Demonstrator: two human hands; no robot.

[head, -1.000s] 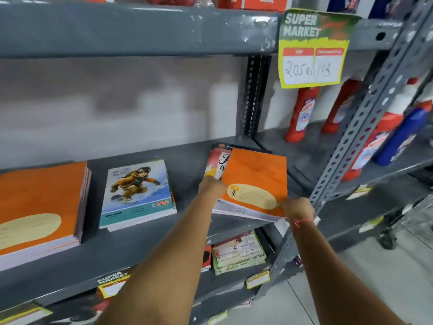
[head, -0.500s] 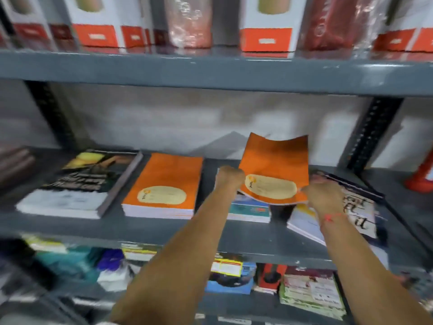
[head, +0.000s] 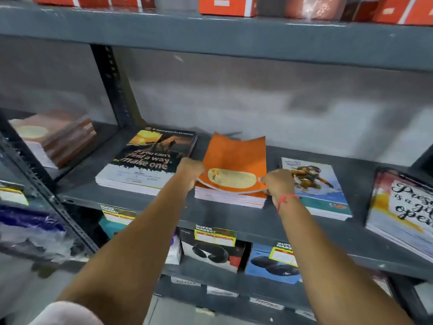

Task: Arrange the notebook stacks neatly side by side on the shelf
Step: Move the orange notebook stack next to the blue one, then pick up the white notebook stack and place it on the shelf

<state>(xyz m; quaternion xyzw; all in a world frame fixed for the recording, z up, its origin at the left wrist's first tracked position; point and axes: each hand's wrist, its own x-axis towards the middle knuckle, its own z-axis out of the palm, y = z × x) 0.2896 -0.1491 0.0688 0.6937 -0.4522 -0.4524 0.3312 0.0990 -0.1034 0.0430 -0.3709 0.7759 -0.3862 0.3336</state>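
An orange notebook [head: 235,158] with a cream label bends upward just above an orange notebook stack [head: 228,198] on the grey shelf [head: 178,213]. My left hand [head: 190,171] grips its left edge and my right hand [head: 277,185] grips its right edge. Left of the orange stack lies a dark stack [head: 146,160] printed "If you can't find a way, make one". To the right lies a stack with a cartoon flyer cover [head: 319,187], and further right a stack with script lettering [head: 405,209].
A brown-orange stack [head: 55,137] sits in the bay to the left, behind a perforated upright [head: 110,83]. Red boxes [head: 228,5] line the shelf above. Boxed headphones [head: 210,253] and yellow price tags [head: 214,235] sit below.
The orange notebook went with both hands from the right end of the shelf leftward and now comes down onto the orange stack. The view swung left along the shelf.
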